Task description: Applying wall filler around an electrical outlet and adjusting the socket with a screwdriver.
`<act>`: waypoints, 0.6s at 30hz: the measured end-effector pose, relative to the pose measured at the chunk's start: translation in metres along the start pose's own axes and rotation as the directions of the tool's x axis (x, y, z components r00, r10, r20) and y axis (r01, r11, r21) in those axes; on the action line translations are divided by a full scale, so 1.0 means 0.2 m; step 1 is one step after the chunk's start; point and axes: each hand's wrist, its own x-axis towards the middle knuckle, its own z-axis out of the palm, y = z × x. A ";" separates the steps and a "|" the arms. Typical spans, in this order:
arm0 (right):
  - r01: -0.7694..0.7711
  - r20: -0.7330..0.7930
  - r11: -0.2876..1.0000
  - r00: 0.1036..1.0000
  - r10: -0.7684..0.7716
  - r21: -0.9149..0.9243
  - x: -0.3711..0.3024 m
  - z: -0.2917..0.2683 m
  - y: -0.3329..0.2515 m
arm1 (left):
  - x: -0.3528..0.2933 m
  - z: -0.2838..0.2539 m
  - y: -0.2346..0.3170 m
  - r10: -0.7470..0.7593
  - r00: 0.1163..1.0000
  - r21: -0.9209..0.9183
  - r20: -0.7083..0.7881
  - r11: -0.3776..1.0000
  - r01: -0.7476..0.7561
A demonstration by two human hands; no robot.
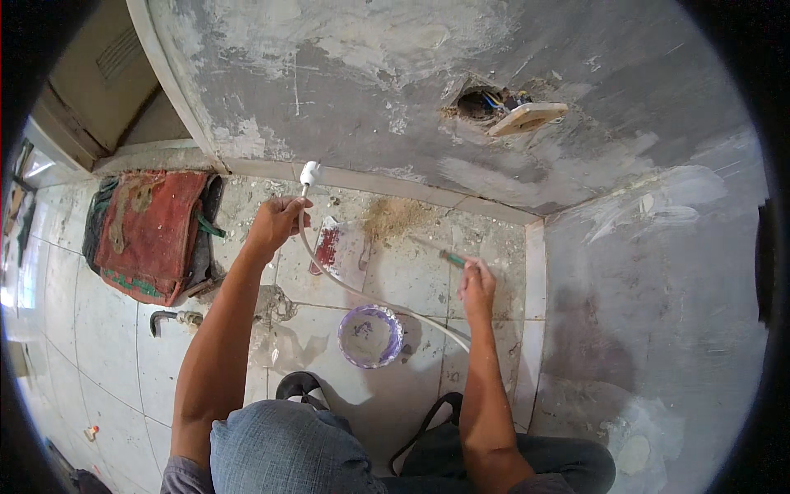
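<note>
Cable (362,294) gripped by left hand (276,222), plug (309,174) up toward wall; right hand (477,284) pinching screwdriver (451,258).

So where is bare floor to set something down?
Free: tiles left of the left arm, below the hooked tool; also between bowl and red bag. Crowded: around the trowel, debris pile and white cable.
</note>
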 end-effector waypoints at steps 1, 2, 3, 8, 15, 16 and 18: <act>0.008 -0.009 0.992 1.000 -0.009 -0.126 0.00 -0.05 0.11 | 0.01 0.01 -0.01 0.010 1.000 -0.004 0.011 1.000 -0.009; 0.009 -0.011 0.970 1.000 -0.012 -0.244 -0.01 -0.05 0.14 | 0.02 0.00 -0.03 -0.013 1.000 0.020 -0.026 1.000 0.013; 0.012 -0.019 0.970 1.000 -0.017 -0.242 -0.01 -0.07 0.16 | 0.02 -0.01 -0.05 -0.033 0.998 0.042 -0.061 0.998 0.036; 0.140 0.000 0.512 0.964 -0.264 -0.848 0.03 -0.05 -0.20 | -0.01 -0.07 -0.13 -0.074 0.984 0.090 -0.163 0.992 0.090; 0.162 -0.278 0.968 0.955 -0.104 0.194 0.27 0.06 -1.02 | 0.00 -0.10 -0.16 -0.124 0.964 0.191 -0.236 0.967 0.171; 0.129 -0.214 0.951 0.974 -0.069 0.280 0.28 0.08 -1.10 | -0.01 -0.10 -0.16 -0.118 0.967 0.192 -0.227 0.968 0.163; 0.072 -0.138 0.952 0.990 -0.032 0.297 0.31 0.10 -1.19 | 0.00 -0.12 -0.23 -0.101 0.973 0.160 -0.209 0.978 0.136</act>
